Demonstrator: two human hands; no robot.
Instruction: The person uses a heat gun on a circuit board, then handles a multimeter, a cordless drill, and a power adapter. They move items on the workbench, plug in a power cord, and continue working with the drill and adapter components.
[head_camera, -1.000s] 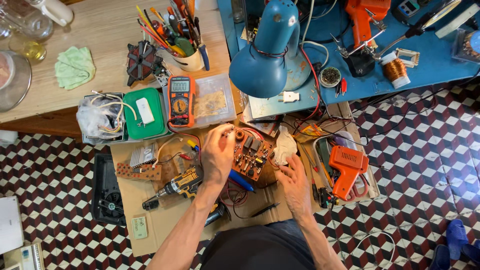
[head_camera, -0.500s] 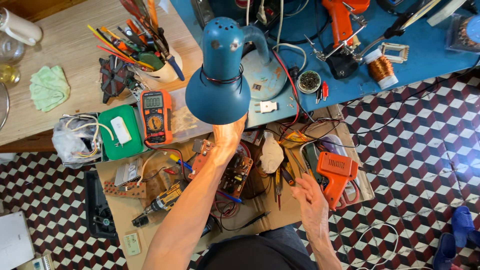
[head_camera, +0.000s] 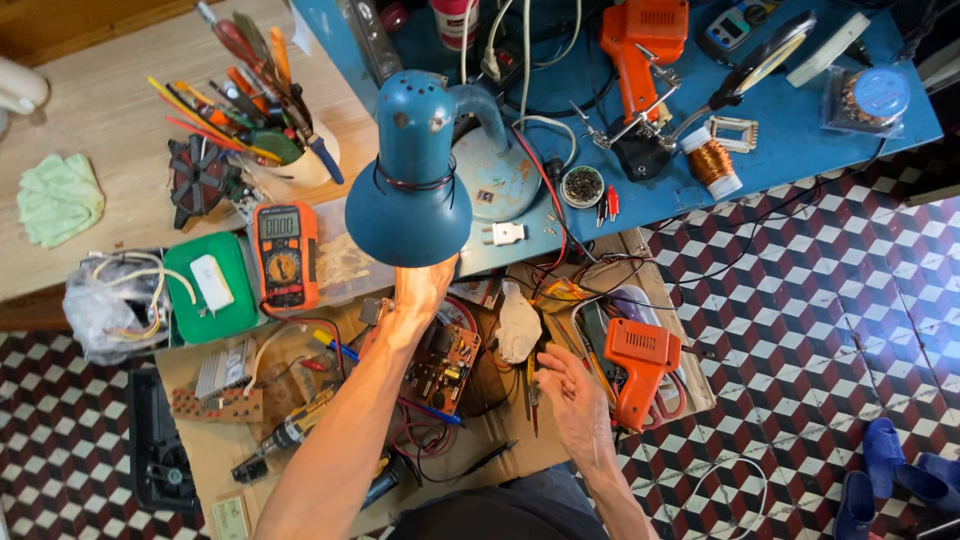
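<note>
While we're looking straight down at the bench, our left hand is stretched up under the rim of the blue desk lamp, and the shade hides most of the fingers, so we can't tell if it's gripping the lamp or just touching it. The lamp sits on its round base at the edge of the blue table, head tilted over the cardboard work area. Our right hand is lower down, loosely curled and holding nothing as far as we can see, hovering just beside a thin dark probe and near the orange soldering gun. Between the two arms lies the brown circuit board with red wires trailing off it, and a white rag just to its right. Off to the left there's the orange multimeter next to a green box, plus a cup of screwdrivers behind them.
</note>
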